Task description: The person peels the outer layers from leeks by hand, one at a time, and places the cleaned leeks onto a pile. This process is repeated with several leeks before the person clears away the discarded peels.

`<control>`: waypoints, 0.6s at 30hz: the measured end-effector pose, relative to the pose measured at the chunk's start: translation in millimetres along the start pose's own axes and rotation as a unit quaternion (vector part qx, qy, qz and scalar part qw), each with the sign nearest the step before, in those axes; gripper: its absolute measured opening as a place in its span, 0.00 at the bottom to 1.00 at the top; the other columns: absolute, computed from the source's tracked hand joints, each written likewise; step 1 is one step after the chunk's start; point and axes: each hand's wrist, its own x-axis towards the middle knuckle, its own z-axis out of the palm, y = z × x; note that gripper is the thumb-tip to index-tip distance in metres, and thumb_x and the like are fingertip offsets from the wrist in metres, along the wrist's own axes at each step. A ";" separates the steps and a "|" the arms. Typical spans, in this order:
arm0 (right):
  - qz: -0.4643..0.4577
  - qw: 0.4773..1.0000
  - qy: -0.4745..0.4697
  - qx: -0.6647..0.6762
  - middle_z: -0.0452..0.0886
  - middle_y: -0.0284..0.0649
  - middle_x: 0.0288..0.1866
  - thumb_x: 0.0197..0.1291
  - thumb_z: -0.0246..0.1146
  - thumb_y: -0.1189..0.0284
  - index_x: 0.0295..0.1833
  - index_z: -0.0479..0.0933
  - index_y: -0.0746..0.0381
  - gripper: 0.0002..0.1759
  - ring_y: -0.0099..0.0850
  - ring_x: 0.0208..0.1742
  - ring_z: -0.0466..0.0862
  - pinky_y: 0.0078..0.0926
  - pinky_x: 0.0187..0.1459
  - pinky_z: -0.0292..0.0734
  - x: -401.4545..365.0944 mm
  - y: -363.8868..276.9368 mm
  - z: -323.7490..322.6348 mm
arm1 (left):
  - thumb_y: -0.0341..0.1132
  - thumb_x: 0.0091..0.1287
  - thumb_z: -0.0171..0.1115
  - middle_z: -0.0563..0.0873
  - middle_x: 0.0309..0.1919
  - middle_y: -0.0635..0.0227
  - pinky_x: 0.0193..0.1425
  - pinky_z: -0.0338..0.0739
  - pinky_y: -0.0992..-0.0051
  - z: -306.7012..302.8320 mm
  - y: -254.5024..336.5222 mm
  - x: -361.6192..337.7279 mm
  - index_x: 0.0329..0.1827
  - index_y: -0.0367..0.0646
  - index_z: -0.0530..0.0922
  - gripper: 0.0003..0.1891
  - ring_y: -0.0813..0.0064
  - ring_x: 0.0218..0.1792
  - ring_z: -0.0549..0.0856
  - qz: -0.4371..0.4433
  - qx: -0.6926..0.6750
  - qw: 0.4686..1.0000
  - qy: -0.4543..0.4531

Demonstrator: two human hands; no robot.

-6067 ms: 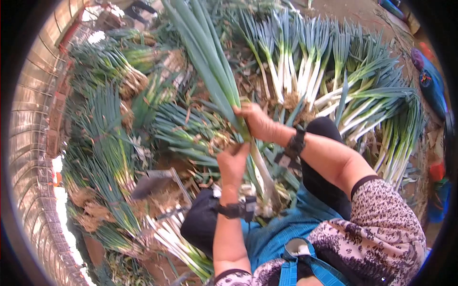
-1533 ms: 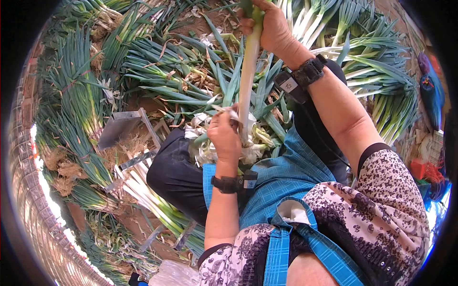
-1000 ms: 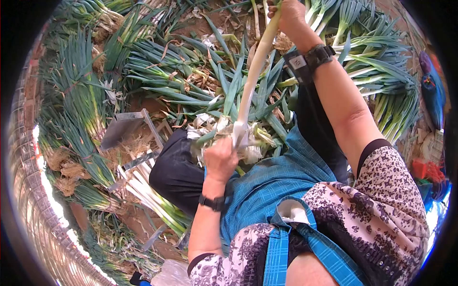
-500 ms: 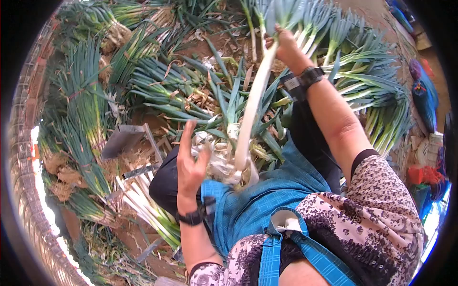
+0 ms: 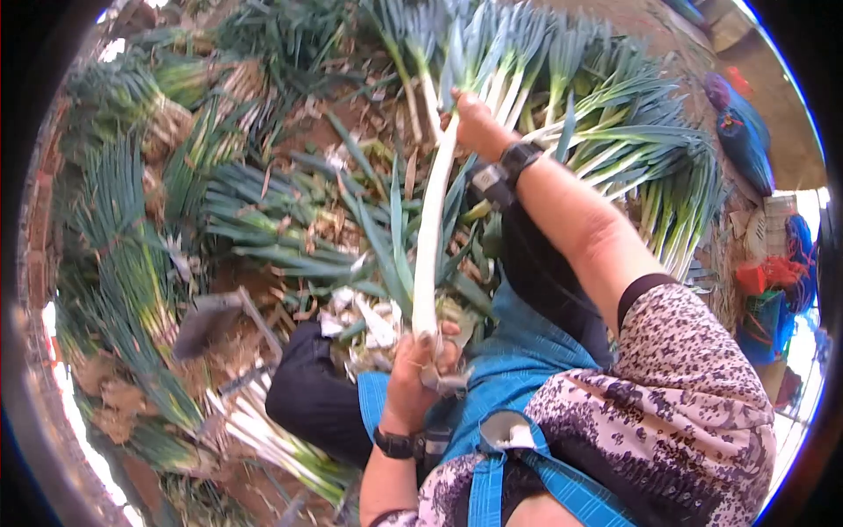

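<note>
A long green onion (image 5: 429, 228) with a thick white stalk slants up from my lap. My right hand (image 5: 481, 126) is closed around its upper stalk, where the white meets the green leaves. Near the root end, my left hand (image 5: 417, 373) wraps around the stalk, with loose pale outer skin (image 5: 448, 382) hanging beside the fingers. Beyond my right hand lies a fan of green onions (image 5: 518, 70) with clean white stalks. Peeled skins and leaf scraps (image 5: 369, 321) are heaped on the ground just past my left hand.
Tied bundles of rooted green onions (image 5: 132, 255) lie along the left. A small stool (image 5: 208, 325) stands left of my knee, and white-stalked onions (image 5: 272, 430) lie below it. Blue bags (image 5: 745, 140) and red netting (image 5: 777, 277) are at the right.
My left hand was raised with fingers spread and has come down to grip the onion's lower end. My right hand still holds the upper stalk. The view has shifted slightly.
</note>
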 end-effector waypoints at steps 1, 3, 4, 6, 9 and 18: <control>-0.197 0.923 -0.194 -0.268 0.74 0.49 0.31 0.65 0.58 0.63 0.52 0.63 0.60 0.17 0.35 0.22 0.70 0.31 0.20 0.68 71.6 23.1 -25.5 | 0.46 0.70 0.55 0.67 0.20 0.76 0.24 0.59 0.80 2.1 2.5 -2.8 0.49 0.33 0.72 0.20 0.83 0.22 0.65 0.023 0.020 0.999 -0.016; -0.174 0.914 -0.198 -0.308 0.77 0.45 0.33 0.64 0.59 0.61 0.49 0.68 0.61 0.16 0.34 0.28 0.75 0.31 0.26 0.73 84.9 26.9 -25.0 | 0.43 0.69 0.57 0.66 0.19 0.76 0.24 0.57 0.80 3.2 7.2 -8.2 0.42 0.35 0.73 0.16 0.83 0.20 0.63 -0.001 0.011 1.000 0.010; 0.056 0.994 -0.003 -0.091 0.80 0.41 0.35 0.63 0.60 0.60 0.45 0.72 0.62 0.16 0.31 0.34 0.81 0.30 0.33 0.77 6.2 -0.2 7.9 | 0.42 0.68 0.58 0.64 0.18 0.77 0.23 0.56 0.80 8.5 9.1 -11.4 0.40 0.35 0.73 0.15 0.82 0.19 0.62 0.002 0.005 1.000 0.021; -0.013 0.976 -0.099 -0.194 0.78 0.52 0.35 0.64 0.59 0.62 0.56 0.62 0.61 0.21 0.38 0.25 0.74 0.36 0.26 0.73 8.9 3.6 0.5 | 0.41 0.68 0.58 0.64 0.17 0.77 0.24 0.56 0.80 16.9 12.1 -16.7 0.38 0.36 0.72 0.14 0.82 0.19 0.62 -0.018 -0.036 0.998 0.046; -0.457 0.648 -0.151 -0.590 0.75 0.39 0.33 0.64 0.58 0.59 0.49 0.70 0.58 0.16 0.32 0.33 0.75 0.35 0.36 0.73 65.0 -3.3 -29.3 | 0.40 0.69 0.57 0.64 0.17 0.76 0.24 0.58 0.80 16.3 -0.1 -27.3 0.34 0.38 0.72 0.13 0.82 0.19 0.62 0.045 0.094 0.992 0.076; -0.498 0.612 0.001 -0.615 0.83 0.50 0.42 0.63 0.54 0.52 0.50 0.76 0.65 0.26 0.46 0.47 0.82 0.40 0.48 0.74 264.2 -226.6 -91.6 | 0.39 0.74 0.48 0.76 0.24 0.74 0.37 0.74 0.80 -76.9 45.0 -48.1 0.35 0.37 0.76 0.15 0.82 0.26 0.76 0.169 0.123 0.898 0.388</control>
